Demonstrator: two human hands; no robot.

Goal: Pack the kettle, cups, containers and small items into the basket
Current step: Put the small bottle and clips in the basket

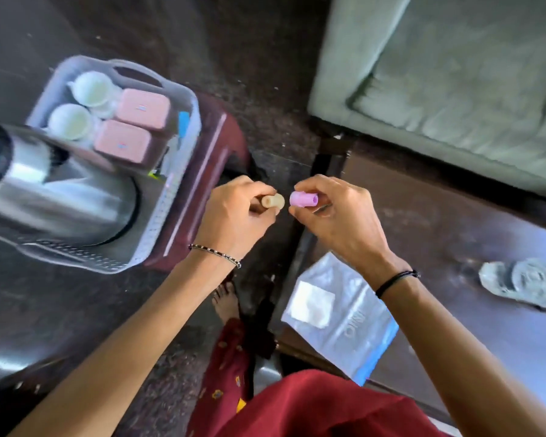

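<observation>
A grey plastic basket (188, 108) stands on a dark red stool at the left. Inside it are a steel kettle (67, 197), two white cups (93, 89) (70, 121) and two pink lidded containers (142, 108) (123, 145). To the right of the basket, above the floor, my left hand (234, 212) grips a small cream cylinder (273, 201). My right hand (334, 212) grips a small pink cylinder (303, 198). The two small pieces point at each other with a narrow gap between them.
The dark red stool (215, 171) juts out beyond the basket. A dark wooden table (454, 241) at the right carries a clear plastic bag (338, 316) and an overturned glass (524, 282). A green cushioned seat (454, 74) fills the upper right. My foot shows on the floor below.
</observation>
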